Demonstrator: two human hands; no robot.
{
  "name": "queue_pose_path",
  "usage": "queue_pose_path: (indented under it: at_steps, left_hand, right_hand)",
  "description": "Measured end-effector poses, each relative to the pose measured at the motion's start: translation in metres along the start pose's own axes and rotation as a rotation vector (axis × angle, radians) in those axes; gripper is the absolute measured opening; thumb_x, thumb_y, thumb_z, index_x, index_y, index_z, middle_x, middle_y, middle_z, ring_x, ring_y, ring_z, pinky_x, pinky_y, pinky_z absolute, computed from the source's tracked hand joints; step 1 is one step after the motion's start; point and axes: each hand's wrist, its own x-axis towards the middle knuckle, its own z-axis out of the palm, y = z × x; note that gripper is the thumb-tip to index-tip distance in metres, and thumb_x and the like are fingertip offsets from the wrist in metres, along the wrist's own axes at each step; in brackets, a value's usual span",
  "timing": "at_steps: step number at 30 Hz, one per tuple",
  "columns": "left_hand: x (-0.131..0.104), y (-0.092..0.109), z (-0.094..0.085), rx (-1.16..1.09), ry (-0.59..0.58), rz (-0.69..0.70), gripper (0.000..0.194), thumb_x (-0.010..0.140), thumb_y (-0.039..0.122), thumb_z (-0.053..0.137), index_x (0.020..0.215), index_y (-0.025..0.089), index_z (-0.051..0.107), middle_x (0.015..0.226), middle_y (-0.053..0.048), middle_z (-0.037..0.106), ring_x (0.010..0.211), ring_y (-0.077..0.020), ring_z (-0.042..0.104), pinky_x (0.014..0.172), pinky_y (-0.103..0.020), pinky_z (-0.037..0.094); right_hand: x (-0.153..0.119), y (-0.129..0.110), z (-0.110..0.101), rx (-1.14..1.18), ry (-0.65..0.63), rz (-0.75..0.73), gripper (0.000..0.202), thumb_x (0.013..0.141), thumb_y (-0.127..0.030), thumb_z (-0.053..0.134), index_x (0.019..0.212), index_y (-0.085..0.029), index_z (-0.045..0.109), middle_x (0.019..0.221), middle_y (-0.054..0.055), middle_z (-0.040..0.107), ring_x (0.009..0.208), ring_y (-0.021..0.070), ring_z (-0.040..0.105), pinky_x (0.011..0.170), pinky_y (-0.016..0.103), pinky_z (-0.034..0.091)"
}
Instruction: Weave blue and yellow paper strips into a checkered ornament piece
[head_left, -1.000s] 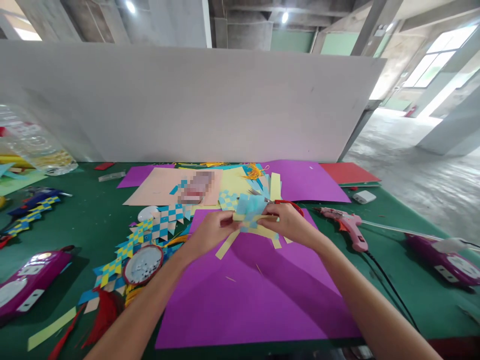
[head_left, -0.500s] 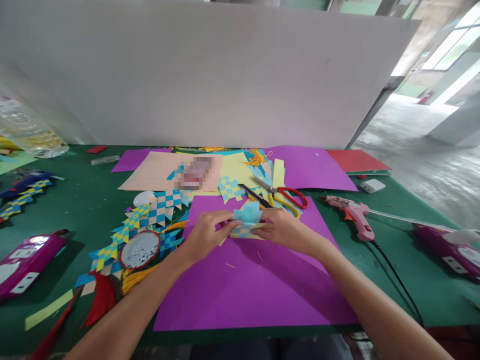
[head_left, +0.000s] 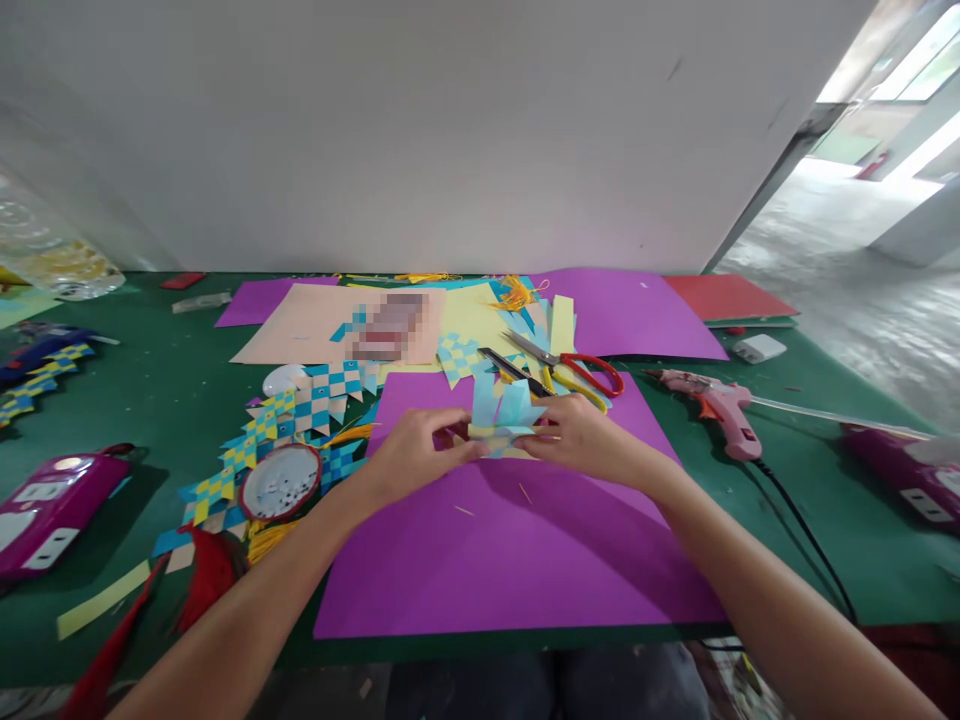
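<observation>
Both hands meet over a purple sheet [head_left: 517, 560] around a small woven piece of light blue and pale yellow paper strips [head_left: 502, 410]. My left hand [head_left: 420, 452] pinches its left side between thumb and fingers. On the other side, my right hand [head_left: 581, 440] grips the right edge. Light blue strip ends stick up between the hands. Just behind the piece lie a black-bladed cutter [head_left: 514, 370] and red-handled scissors [head_left: 592, 372]. Two thin slivers lie on the purple sheet in front of the hands.
Checkered woven paper pieces [head_left: 311, 400], a round dish with dark specks [head_left: 281, 482] and red tassels [head_left: 214, 575] lie to the left. A pink glue gun [head_left: 720, 405] with its cord is on the right. Purple power strips [head_left: 56, 510] sit at both sides. A board stands behind.
The woven piece has been tilted, and its light blue strips now stand up and spread apart. Both hands have shifted their hold slightly. The view has moved a little.
</observation>
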Motion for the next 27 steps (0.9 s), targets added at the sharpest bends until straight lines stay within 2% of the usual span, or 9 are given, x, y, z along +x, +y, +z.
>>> queue_pose_path:
  at_steps: [4,7,11,14,16,19,22,27]
  left_hand:
    - [0.001,-0.007,0.001,0.017,-0.033,-0.008,0.027,0.080,0.044,0.066,0.080,0.018,0.073,0.064,0.000,0.064,0.057,-0.0133,0.053,0.053,-0.021,0.039]
    - [0.001,-0.009,0.004,-0.014,-0.032,-0.041,0.027,0.077,0.044,0.069,0.082,0.018,0.074,0.063,0.000,0.064,0.056,-0.0138,0.054,0.051,-0.021,0.039]
    - [0.002,-0.009,0.010,-0.182,-0.056,-0.131,0.033,0.072,0.044,0.073,0.093,0.018,0.075,0.079,-0.003,0.073,0.065,-0.0176,0.062,0.056,-0.024,0.045]
    - [0.003,-0.009,0.014,-0.285,-0.070,-0.216,0.028,0.073,0.041,0.074,0.085,0.016,0.075,0.065,-0.002,0.069,0.054,-0.0139,0.058,0.050,-0.022,0.042]
    - [0.003,-0.009,0.014,-0.337,-0.031,-0.248,0.026,0.073,0.040,0.074,0.079,0.015,0.074,0.057,-0.002,0.066,0.048,-0.0118,0.054,0.045,-0.021,0.039]
    - [0.004,-0.007,0.012,-0.485,0.078,-0.265,0.027,0.072,0.039,0.075,0.081,0.014,0.072,0.064,-0.005,0.070,0.049,-0.0133,0.058,0.043,-0.022,0.042]
    - [0.005,-0.004,0.010,-0.606,0.120,-0.281,0.030,0.072,0.040,0.076,0.086,0.014,0.071,0.070,-0.008,0.072,0.050,-0.0147,0.060,0.041,-0.023,0.044]
    - [0.006,-0.004,0.012,-0.641,0.124,-0.305,0.036,0.070,0.038,0.078,0.092,0.012,0.069,0.075,-0.009,0.073,0.056,-0.0158,0.063,0.044,-0.022,0.046]
  right_hand:
    - [-0.001,-0.003,-0.006,0.014,-0.016,0.124,0.022,0.076,-0.025,0.061,0.059,-0.019,0.048,0.053,-0.005,0.046,0.050,0.0085,0.033,0.047,0.025,0.028]
    - [-0.001,-0.005,-0.008,0.034,-0.016,0.111,0.020,0.076,-0.024,0.062,0.060,-0.019,0.051,0.054,-0.004,0.047,0.051,0.0092,0.036,0.047,0.025,0.029]
    - [-0.001,-0.010,-0.006,0.161,-0.020,0.104,0.016,0.078,-0.030,0.063,0.067,-0.019,0.061,0.058,-0.002,0.052,0.054,0.0104,0.040,0.049,0.025,0.033]
    - [0.000,-0.012,-0.005,0.182,-0.017,0.120,0.018,0.077,-0.035,0.067,0.069,-0.018,0.064,0.060,-0.002,0.053,0.055,0.0103,0.042,0.049,0.024,0.033]
    - [0.000,-0.010,-0.006,0.204,-0.003,0.127,0.021,0.075,-0.038,0.070,0.078,-0.018,0.066,0.066,-0.002,0.057,0.057,0.0101,0.045,0.049,0.023,0.033]
    - [0.000,-0.006,-0.011,0.337,-0.024,0.195,0.028,0.075,-0.042,0.069,0.087,-0.017,0.064,0.066,-0.001,0.060,0.055,0.0105,0.050,0.047,0.023,0.035]
    - [-0.001,-0.002,-0.013,0.468,-0.085,0.236,0.024,0.078,-0.040,0.067,0.079,-0.016,0.063,0.064,0.001,0.064,0.054,0.0116,0.056,0.049,0.023,0.041]
    - [-0.002,-0.001,-0.009,0.501,-0.088,0.238,0.026,0.079,-0.041,0.066,0.069,-0.016,0.065,0.066,0.004,0.069,0.054,0.0116,0.059,0.050,0.023,0.043]
